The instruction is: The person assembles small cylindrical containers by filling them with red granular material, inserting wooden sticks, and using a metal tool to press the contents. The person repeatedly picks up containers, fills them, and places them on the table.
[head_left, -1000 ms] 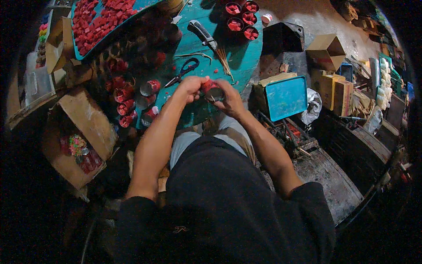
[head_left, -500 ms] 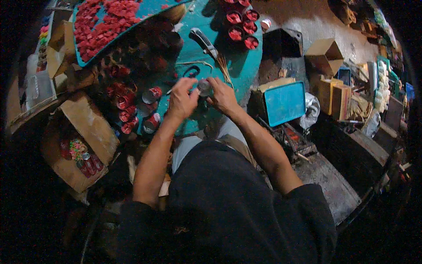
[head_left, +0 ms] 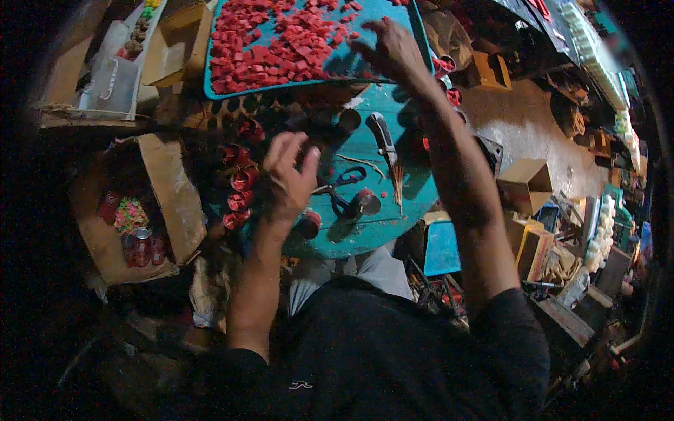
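My left hand (head_left: 289, 175) hovers over the near left of a round teal table (head_left: 351, 242), thumb apart from the fingers, nothing in it. Reaching far forward, my right hand (head_left: 393, 52) hangs over the right part of a blue tray (head_left: 281, 90), its fingers apart and slightly smeared by motion. Red chunks (head_left: 270, 45) cover much of that tray. Two small cups, a right one (head_left: 366, 203) and a left one (head_left: 309, 224), stand at the table's near side. Between them lie black-handled scissors (head_left: 345, 179). Several red-filled cups (head_left: 242, 179) line up left of my left hand.
A grey-handled knife (head_left: 382, 133) and a bundle of thin sticks (head_left: 398, 186) lie right of centre on the table. An open cardboard box (head_left: 172, 189) with colourful contents stands at the left. At the right are a blue lid (head_left: 442, 247) and another cardboard box (head_left: 525, 184).
My hands have parted from the small clear round thing they held together. My right hand has swung forward over the tray. My view has turned, bringing the tray further in.
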`<state>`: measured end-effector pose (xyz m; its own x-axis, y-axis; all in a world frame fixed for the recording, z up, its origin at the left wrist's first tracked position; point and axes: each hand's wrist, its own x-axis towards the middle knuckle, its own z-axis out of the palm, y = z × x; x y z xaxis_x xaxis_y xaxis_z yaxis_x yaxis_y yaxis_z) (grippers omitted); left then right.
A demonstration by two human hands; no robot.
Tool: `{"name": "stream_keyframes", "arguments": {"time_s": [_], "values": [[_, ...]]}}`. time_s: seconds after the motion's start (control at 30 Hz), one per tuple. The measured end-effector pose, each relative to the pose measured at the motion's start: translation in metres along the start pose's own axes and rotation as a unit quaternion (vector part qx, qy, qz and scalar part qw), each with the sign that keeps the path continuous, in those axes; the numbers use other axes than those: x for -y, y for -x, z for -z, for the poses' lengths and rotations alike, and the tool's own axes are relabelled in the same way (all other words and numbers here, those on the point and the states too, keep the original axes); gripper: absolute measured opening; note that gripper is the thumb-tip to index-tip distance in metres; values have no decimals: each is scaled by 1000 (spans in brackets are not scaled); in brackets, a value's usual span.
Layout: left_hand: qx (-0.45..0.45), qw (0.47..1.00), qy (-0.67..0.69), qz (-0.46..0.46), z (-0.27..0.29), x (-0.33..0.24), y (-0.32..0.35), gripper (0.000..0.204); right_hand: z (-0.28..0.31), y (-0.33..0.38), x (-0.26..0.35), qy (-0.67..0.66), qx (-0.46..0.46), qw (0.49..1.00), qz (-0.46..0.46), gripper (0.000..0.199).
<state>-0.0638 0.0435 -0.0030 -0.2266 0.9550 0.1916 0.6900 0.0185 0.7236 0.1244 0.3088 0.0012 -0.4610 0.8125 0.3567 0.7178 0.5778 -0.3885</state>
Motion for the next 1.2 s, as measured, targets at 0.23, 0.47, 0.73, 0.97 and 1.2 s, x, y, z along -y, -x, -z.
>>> {"name": "stream_keyframes", "arguments": {"time_s": [0.23,0.47,0.73,0.97,1.2], "values": [[-70,989,-131,-22,52,29,-112,50,-73,-169,-67,138,203,928,282,25],[-56,982,-174,39,76,49,-123,55,-77,-233,68,123,83,987,66,40],[-100,989,-105,12,56,69,-121,61,-153,-219,57,-58,-11,982,181,60],[-90,994,-64,0,43,64,-127,64,-174,-205,2,184,-59,899,394,82],[-116,986,-118,-28,53,79,-118,59,-124,-183,70,34,-65,916,394,49]]}}
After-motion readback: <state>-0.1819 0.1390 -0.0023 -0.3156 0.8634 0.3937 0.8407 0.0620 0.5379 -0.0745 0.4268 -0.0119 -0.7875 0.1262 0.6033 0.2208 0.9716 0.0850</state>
